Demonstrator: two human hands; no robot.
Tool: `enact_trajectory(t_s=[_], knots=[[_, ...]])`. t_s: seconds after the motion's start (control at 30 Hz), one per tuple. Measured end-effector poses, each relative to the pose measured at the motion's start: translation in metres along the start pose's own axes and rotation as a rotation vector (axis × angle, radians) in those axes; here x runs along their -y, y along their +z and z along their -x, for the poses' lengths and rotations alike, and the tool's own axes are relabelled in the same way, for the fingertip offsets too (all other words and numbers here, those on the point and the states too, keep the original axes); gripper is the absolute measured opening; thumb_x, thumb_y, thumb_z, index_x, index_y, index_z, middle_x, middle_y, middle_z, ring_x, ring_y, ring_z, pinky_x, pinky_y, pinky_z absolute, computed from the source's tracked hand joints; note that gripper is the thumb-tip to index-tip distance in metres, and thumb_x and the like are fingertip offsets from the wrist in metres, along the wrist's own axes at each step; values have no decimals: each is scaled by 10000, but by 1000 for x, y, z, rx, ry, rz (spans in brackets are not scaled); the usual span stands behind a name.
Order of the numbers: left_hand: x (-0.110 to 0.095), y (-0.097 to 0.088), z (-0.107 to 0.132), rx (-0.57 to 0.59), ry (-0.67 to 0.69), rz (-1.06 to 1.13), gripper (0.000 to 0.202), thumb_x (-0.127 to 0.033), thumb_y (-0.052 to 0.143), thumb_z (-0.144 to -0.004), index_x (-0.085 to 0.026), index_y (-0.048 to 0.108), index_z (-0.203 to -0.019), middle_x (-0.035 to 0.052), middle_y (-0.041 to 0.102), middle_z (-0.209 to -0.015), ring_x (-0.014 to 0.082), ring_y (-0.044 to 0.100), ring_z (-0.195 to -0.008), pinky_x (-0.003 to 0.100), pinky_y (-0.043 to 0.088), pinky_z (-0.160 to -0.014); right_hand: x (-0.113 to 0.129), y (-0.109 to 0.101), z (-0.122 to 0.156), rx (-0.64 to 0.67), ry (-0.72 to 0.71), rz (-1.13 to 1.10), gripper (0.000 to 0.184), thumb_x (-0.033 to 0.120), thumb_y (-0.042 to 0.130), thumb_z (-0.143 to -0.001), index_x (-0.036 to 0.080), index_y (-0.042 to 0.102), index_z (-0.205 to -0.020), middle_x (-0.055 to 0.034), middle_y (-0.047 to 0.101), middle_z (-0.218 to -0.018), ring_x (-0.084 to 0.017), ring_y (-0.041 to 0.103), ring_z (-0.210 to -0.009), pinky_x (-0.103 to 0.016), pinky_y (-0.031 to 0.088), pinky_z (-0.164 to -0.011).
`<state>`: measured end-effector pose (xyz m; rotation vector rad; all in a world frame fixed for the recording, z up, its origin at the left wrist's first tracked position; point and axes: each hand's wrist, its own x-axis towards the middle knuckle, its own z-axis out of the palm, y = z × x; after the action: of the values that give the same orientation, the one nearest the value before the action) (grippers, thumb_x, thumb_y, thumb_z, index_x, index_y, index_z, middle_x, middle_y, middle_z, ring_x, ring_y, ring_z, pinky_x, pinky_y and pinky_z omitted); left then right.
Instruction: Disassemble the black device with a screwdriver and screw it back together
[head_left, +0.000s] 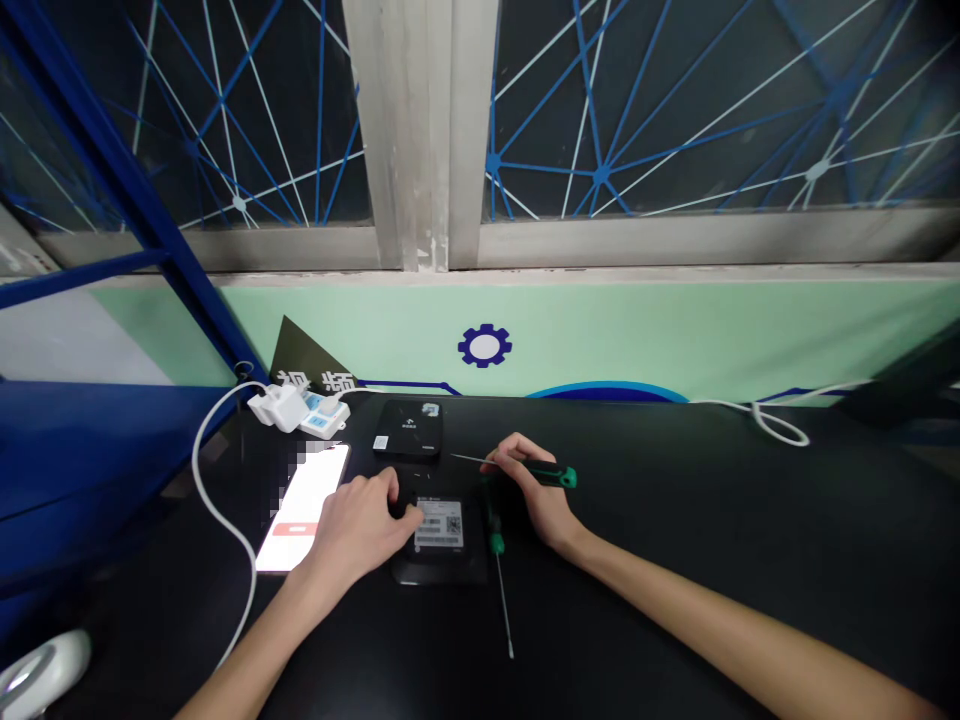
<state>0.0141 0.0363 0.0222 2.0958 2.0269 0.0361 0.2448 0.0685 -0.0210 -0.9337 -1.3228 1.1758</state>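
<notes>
My left hand (364,525) rests with curled fingers on the left edge of a small black box (442,545) that lies label-up on the black table (675,560). My right hand (534,490) pinches a screwdriver (525,468) with a black and green handle, its thin shaft pointing left above the box. A second, green-handled screwdriver (499,580) lies on the table just right of the box. A second black box (409,428) sits behind, right side up.
A lit phone (300,510) lies left of my left hand. Behind it are a white power strip with plugs (300,410) and a white cable (217,510). Another white cable (780,420) loops at the back right. A white object (41,675) sits at the lower left.
</notes>
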Motion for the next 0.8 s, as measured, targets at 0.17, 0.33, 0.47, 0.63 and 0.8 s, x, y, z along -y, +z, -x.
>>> enact_trajectory(t_s=[0.17, 0.33, 0.47, 0.63, 0.8], knots=[[-1, -2, 0, 7, 12, 1, 163, -394, 522, -780, -232, 544, -777, 24, 654, -686, 248, 653, -706, 306, 353, -585, 4, 0, 1, -1, -51, 35, 350, 465, 601, -902, 213, 591, -659, -7, 627, -646, -178, 564, -625, -294, 445, -626], [1, -3, 0, 18, 39, 10, 159, -393, 533, -762, -239, 548, -800, 15, 665, -703, 240, 649, -711, 298, 345, -575, 5, 2, 3, -54, -97, 22, 386, 457, 588, -909, 213, 581, -609, -1, 568, -591, -172, 514, -587, -295, 419, -596], [3, -3, 1, 18, 56, 26, 187, -400, 536, -749, -240, 551, -844, 20, 670, -727, 248, 642, -706, 304, 339, -575, -1, 2, 0, -102, -109, -31, 384, 428, 586, -916, 209, 565, -601, 7, 542, -594, -163, 491, -584, -289, 405, -592], [8, -4, 2, 29, 115, 74, 187, -363, 546, -720, -241, 535, -861, 5, 642, -688, 250, 629, -703, 310, 333, -571, -3, 2, -1, -112, -79, -50, 366, 396, 594, -912, 207, 555, -601, 24, 508, -560, -148, 448, -550, -276, 370, -561], [13, -8, 4, 37, 207, 130, 229, -316, 563, -699, -243, 570, -916, -9, 645, -758, 223, 610, -733, 300, 352, -580, -5, 1, -2, -109, -118, -57, 352, 350, 582, -914, 204, 548, -596, 21, 510, -571, -149, 448, -564, -280, 366, -576]])
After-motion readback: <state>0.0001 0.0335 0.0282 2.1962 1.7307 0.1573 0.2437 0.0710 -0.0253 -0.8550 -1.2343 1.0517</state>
